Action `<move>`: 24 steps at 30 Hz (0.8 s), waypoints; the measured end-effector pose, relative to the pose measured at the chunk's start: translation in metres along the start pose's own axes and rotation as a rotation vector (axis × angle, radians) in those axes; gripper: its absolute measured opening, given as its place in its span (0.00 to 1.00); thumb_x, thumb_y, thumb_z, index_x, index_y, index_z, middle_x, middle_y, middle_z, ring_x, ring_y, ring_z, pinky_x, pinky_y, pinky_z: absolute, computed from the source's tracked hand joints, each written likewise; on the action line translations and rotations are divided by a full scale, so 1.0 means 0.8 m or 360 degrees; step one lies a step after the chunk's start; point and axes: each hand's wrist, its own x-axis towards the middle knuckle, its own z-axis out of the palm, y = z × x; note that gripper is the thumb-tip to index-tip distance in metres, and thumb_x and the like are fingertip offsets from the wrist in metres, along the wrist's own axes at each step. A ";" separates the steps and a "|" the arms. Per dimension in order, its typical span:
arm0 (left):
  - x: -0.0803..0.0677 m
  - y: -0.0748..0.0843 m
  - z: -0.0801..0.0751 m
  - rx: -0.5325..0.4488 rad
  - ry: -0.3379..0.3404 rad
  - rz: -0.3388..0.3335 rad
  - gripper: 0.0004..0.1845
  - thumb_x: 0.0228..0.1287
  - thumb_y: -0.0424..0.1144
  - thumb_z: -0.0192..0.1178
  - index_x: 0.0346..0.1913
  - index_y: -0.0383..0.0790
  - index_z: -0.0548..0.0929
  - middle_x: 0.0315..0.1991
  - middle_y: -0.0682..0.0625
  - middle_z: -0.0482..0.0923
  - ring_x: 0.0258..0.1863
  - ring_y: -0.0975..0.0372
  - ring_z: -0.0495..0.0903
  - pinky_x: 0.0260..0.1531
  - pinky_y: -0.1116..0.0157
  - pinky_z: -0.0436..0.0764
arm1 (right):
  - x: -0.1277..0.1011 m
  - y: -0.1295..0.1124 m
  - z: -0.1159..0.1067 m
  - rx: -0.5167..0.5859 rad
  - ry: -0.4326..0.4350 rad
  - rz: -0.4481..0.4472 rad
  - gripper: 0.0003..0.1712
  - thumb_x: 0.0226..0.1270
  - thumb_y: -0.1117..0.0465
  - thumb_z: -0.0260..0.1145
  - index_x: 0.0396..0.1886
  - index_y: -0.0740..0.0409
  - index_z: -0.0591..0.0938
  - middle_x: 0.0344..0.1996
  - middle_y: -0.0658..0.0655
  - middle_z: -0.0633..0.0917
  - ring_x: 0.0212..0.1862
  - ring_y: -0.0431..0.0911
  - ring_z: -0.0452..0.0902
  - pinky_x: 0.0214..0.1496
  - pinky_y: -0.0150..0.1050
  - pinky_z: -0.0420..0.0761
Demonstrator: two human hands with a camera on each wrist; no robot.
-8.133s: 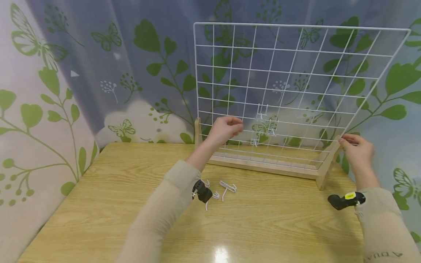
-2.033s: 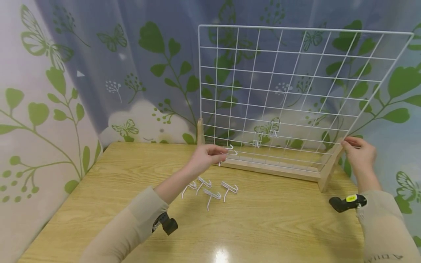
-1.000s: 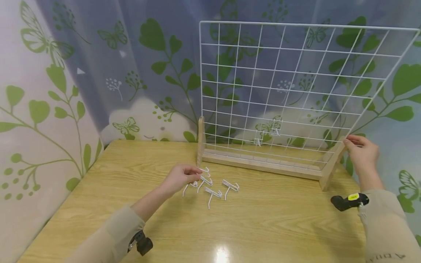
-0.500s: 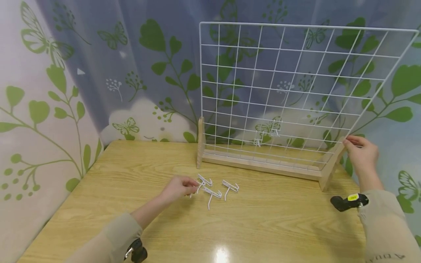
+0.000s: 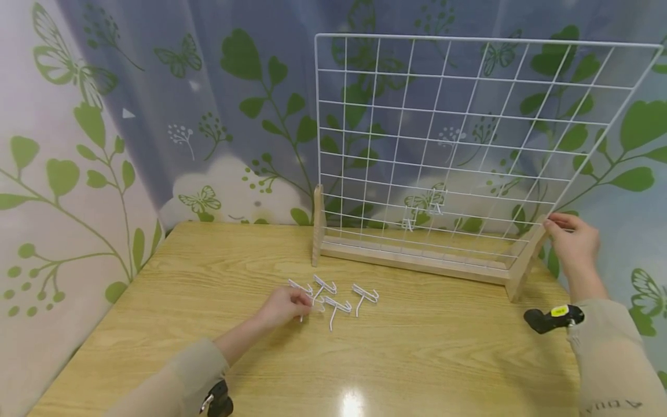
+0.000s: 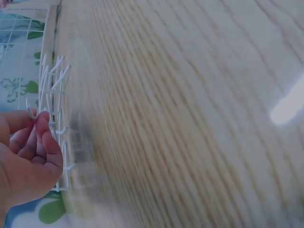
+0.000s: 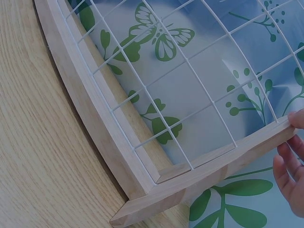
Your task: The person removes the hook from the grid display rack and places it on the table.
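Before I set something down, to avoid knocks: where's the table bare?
The tan wooden tabletop is bare between the loose white wire hooks and beige right sleeve, and left of the pale wooden stand. Crowded: around those hooks, by the left hand.

Head view faces forward, down — wrist views (closer) share its table [image 5: 427, 353].

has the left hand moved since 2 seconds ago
Yes. In the head view, the left hand has moved left and down: it overlapped the wooden stand then, and now is clear of it, at the loose hooks.
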 end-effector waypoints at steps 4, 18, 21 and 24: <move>0.001 -0.004 0.003 0.0033 -0.0012 0.0028 0.02 0.54 0.26 0.62 0.32 0.30 0.81 0.22 0.52 0.75 0.19 0.65 0.73 0.21 0.70 0.73 | -0.001 -0.001 0.000 -0.0052 -0.0008 0.0017 0.03 0.66 0.54 0.58 0.36 0.37 0.75 0.27 0.33 0.70 0.29 0.26 0.68 0.27 0.18 0.70; 0.002 -0.009 0.007 0.0067 -0.0003 0.0040 0.03 0.56 0.27 0.61 0.33 0.29 0.82 0.23 0.48 0.78 0.19 0.66 0.72 0.21 0.70 0.74 | 0.000 -0.003 0.000 0.0052 0.0002 0.0026 0.11 0.65 0.57 0.59 0.28 0.31 0.73 0.26 0.32 0.72 0.27 0.26 0.68 0.26 0.17 0.69; 0.003 -0.010 0.007 0.0087 0.0001 0.0068 0.03 0.56 0.27 0.61 0.32 0.30 0.82 0.22 0.48 0.78 0.19 0.66 0.71 0.20 0.71 0.72 | 0.000 -0.003 0.000 0.0050 0.0006 0.0036 0.11 0.65 0.57 0.59 0.29 0.32 0.73 0.25 0.32 0.72 0.28 0.27 0.68 0.26 0.17 0.69; 0.003 -0.011 0.008 0.0077 -0.0009 0.0079 0.03 0.56 0.26 0.60 0.32 0.30 0.82 0.22 0.48 0.78 0.19 0.66 0.71 0.20 0.72 0.72 | -0.001 -0.003 0.000 0.0050 0.0005 0.0043 0.10 0.66 0.57 0.59 0.29 0.32 0.73 0.26 0.32 0.71 0.28 0.27 0.68 0.26 0.17 0.69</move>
